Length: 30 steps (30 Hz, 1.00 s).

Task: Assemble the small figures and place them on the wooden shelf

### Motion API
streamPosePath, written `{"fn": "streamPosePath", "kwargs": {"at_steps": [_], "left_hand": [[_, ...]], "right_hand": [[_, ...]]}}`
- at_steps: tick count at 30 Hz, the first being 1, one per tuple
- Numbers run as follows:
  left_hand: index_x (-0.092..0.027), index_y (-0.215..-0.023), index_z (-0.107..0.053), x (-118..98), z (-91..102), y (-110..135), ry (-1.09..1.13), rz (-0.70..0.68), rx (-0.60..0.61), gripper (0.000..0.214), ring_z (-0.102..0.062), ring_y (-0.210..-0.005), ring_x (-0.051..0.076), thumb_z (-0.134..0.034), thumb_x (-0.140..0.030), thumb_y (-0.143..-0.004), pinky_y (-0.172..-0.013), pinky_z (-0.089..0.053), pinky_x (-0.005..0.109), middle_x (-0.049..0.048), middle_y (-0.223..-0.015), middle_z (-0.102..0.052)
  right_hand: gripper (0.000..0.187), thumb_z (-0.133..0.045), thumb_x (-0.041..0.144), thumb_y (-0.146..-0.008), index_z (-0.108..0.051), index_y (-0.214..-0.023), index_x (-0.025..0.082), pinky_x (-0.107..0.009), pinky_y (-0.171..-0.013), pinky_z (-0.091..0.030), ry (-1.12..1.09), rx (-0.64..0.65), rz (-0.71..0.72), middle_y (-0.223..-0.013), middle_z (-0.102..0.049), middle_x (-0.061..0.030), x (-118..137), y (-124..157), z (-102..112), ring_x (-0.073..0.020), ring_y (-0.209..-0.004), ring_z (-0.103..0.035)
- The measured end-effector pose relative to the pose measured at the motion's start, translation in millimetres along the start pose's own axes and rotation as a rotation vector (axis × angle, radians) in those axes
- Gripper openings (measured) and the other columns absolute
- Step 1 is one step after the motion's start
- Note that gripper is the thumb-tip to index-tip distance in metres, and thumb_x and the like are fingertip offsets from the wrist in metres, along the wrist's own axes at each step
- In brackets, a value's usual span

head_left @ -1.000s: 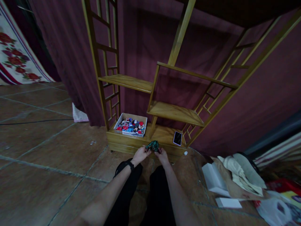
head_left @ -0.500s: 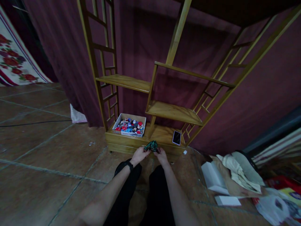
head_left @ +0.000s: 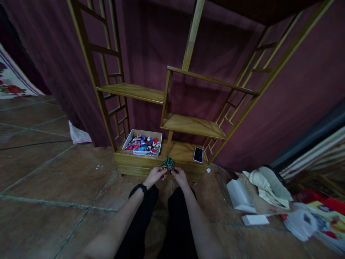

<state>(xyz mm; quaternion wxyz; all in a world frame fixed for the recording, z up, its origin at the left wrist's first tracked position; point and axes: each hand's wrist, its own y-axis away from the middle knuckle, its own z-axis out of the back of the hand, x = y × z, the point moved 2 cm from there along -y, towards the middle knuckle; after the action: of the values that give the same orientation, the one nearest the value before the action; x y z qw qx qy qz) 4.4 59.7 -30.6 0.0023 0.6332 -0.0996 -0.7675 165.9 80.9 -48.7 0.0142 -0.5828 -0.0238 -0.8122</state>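
Observation:
A small green-and-black thing [head_left: 169, 162], too small to name for certain, is held up between my two hands, just in front of the shelf's wooden base. On its left side my left hand [head_left: 155, 176] pinches it, fingers closed; a dark band circles that wrist. My right hand [head_left: 180, 177] has thumb and fingers closed on its right lower edge. Behind my left hand, an open cardboard box [head_left: 147, 153] full of small colourful figures stands on the base. A dark-screened phone or tablet [head_left: 198, 154] lies to the right on the same base.
A tall wooden shelf unit [head_left: 194, 126] rises in front of me against a dark red curtain. White boxes [head_left: 255, 219], a pale cloth [head_left: 265, 189] and a plastic bag [head_left: 301, 225] lie on the tiled floor at right. A cable [head_left: 35, 145] crosses the floor at left.
My view has shifted right, so the shelf appears farther left. The green-and-black thing has changed shape or turned between my fingers, with a part now sticking out to the left.

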Motion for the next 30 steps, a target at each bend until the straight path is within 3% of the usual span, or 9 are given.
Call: {"fn": "streamPosePath", "kwargs": {"at_steps": [13, 22, 30], "left_hand": [[-0.013, -0.053, -0.057, -4.9, -5.3, 3.5, -0.078, -0.025, 0.058, 0.041, -0.054, -0.047, 0.012, -0.052, -0.05, -0.069, -0.053, -0.039, 0.023, 0.0042, -0.049, -0.061], [-0.012, -0.057, -0.056, -8.7, -5.0, 5.2, 0.002, -0.057, 0.057, 0.039, -0.054, -0.047, 0.012, -0.052, -0.049, -0.07, -0.053, -0.04, 0.024, 0.0036, -0.05, -0.06], [-0.013, -0.063, -0.054, -1.0, -4.2, 2.9, 0.092, -0.028, 0.039, 0.036, -0.054, -0.047, 0.011, -0.053, -0.048, -0.07, -0.053, -0.041, 0.023, 0.0033, -0.055, -0.062]], "right_hand": [[0.027, -0.059, 0.038, -0.061, -0.053, -0.079, 0.019, -0.027, -0.067, -0.043, 0.187, -0.063, 0.019, -0.079, -0.063, -0.0022, -6.6, -4.4, -1.5, -0.0174, -0.074, -0.06], [0.023, -0.056, 0.029, -0.061, -0.056, -0.081, 0.019, -0.028, -0.07, -0.045, 0.048, -0.043, -0.04, -0.081, -0.064, -0.0018, -6.5, -4.7, 0.8, -0.0173, -0.078, -0.059], [0.027, -0.056, 0.035, -0.061, -0.061, -0.082, 0.018, -0.025, -0.056, -0.045, -0.155, -0.014, -0.079, -0.075, -0.064, -0.0004, -1.8, 1.2, 1.4, -0.0161, -0.068, -0.059]]}}
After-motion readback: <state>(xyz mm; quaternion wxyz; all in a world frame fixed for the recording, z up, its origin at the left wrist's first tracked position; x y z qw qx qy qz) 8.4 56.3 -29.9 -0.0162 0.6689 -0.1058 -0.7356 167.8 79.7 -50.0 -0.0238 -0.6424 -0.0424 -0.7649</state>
